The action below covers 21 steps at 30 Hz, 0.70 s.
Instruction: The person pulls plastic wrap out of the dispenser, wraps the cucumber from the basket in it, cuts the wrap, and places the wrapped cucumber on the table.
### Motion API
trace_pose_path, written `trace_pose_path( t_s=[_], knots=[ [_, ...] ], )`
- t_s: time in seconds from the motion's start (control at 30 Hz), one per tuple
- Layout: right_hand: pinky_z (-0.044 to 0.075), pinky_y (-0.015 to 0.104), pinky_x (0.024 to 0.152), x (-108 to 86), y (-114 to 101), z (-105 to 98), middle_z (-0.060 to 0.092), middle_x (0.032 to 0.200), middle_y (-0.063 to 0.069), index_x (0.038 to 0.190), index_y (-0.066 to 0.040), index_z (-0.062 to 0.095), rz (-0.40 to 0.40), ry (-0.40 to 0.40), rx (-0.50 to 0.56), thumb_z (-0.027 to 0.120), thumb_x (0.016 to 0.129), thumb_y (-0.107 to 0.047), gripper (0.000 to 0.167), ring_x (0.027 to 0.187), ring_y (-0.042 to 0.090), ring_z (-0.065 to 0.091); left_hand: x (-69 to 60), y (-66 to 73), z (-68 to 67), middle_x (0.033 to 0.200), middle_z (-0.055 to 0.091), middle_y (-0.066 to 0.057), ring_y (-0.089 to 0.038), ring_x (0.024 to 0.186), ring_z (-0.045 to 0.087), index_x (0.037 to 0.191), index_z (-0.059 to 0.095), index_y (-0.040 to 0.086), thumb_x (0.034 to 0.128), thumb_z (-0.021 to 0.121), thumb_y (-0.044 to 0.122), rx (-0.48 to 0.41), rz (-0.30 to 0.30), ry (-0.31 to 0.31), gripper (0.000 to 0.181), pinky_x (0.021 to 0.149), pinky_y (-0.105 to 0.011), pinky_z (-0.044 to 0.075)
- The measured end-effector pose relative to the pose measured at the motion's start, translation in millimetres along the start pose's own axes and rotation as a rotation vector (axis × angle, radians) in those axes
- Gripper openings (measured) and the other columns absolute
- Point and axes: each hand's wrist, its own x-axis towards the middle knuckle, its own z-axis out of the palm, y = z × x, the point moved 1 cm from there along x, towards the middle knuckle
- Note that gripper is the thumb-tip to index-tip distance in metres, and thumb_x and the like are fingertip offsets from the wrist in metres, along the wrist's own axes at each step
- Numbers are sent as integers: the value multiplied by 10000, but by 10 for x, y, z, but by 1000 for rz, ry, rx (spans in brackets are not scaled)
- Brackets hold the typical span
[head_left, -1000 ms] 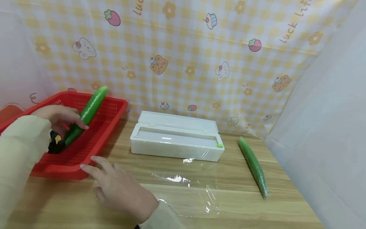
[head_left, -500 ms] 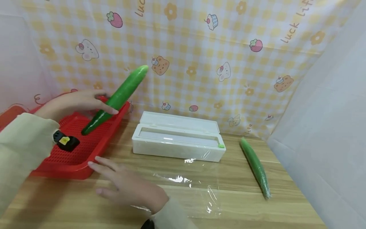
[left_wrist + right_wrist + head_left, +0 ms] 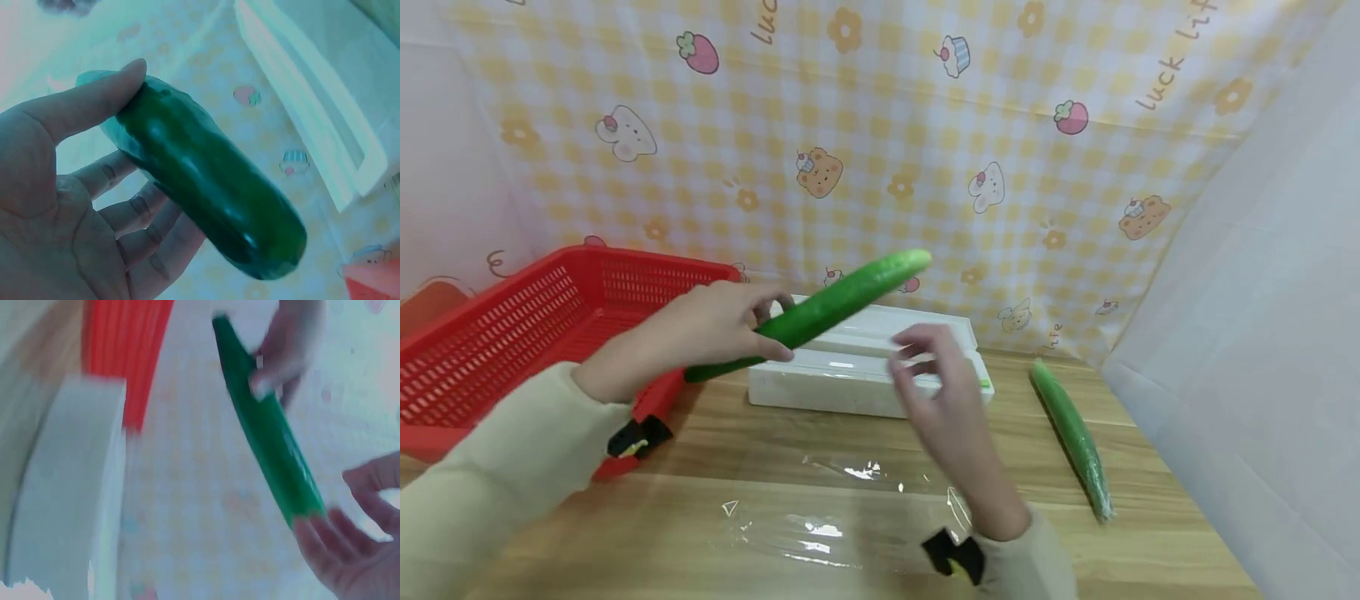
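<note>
A green cucumber [image 3: 850, 293] is held in the air by my left hand [image 3: 707, 329], thumb on one side and fingers on the other, tilted with its pale end up to the right. The left wrist view shows the thumb and fingers pinching the cucumber [image 3: 206, 169]. My right hand [image 3: 947, 400] is raised just right of it, fingers bent and apart, holding nothing; the right wrist view shows its fingers near the cucumber's [image 3: 269, 437] end, contact unclear. Clear film [image 3: 820, 529] lies flat on the wooden table before the white box [image 3: 820, 389].
At the left stands a red basket [image 3: 655, 400]. A second cucumber [image 3: 1071, 429], film-wrapped at its near end, lies on the table at the right. Behind hangs a checked cloth [image 3: 880, 125]; a white sheet [image 3: 1247, 292] borders the right side.
My left hand has lifted the cucumber out of the red basket and carried it right, over the white box. My right hand has left the basket's corner and moved right and up.
</note>
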Motion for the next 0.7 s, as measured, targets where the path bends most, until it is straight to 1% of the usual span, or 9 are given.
trace_pose_path(
  t_s=[0.07,0.1,0.17,0.23,0.27,0.4,0.5,0.6,0.7],
  knots=[
    [520,323,786,-26,90,-200,521,1174,163,1158,29,529,-9,72,-90,642,822,7,355,1017,238,525,-16,71,99,976,667,-53,-165,756,602,1163,578,188,749,754,366,62,36,5,483,594,-316,479],
    [520,341,790,-44,134,-288,490,1228,171,1201,22,515,-4,81,-128,651,820,-1,405,1049,245,507,-21,100,151,962,666,-45,-152,737,593,1147,587,196,746,758,369,92,50,4,469,579,-298,466],
    [519,348,804,-93,208,-438,441,1308,159,1282,-25,486,39,43,-187,656,831,-24,482,1084,225,492,-36,159,254,952,659,-27,-139,738,577,1130,595,209,742,764,362,133,69,-8,449,579,-284,451],
    [527,338,796,-155,262,-553,454,1329,137,1313,-61,481,80,-29,-208,657,840,-39,505,1059,210,511,-51,211,362,935,646,4,-127,748,561,1113,598,221,736,769,363,158,91,-27,438,590,-276,436],
    [533,319,779,-193,277,-598,492,1301,117,1316,-77,486,103,-68,-211,654,846,-47,500,1029,200,542,-61,234,414,924,635,19,-123,747,551,1107,597,227,737,768,358,160,95,-45,429,592,-275,427],
    [533,244,705,-346,313,-700,618,1111,62,1275,-98,539,166,-229,-240,669,840,-86,454,857,124,603,-110,307,612,861,571,78,-106,738,510,1093,598,247,741,762,343,158,117,-101,400,596,-281,406],
    [518,219,656,-446,353,-735,643,986,13,1227,-95,576,217,-354,-267,694,821,-141,425,765,54,591,-145,328,746,849,557,97,-91,731,495,1088,613,255,726,771,342,136,151,-118,404,614,-290,403],
    [498,205,627,-532,420,-761,628,895,-32,1176,-105,601,287,-485,-264,705,812,-205,391,733,17,540,-173,319,869,865,582,94,-82,745,502,1079,640,232,706,788,328,76,195,-131,412,651,-297,415],
    [480,199,605,-621,515,-765,612,838,-57,1121,-93,614,327,-603,-242,691,825,-271,354,713,8,522,-189,277,983,870,607,81,-74,761,523,1078,647,197,712,788,309,-17,210,-183,409,683,-301,441]
  ],
)
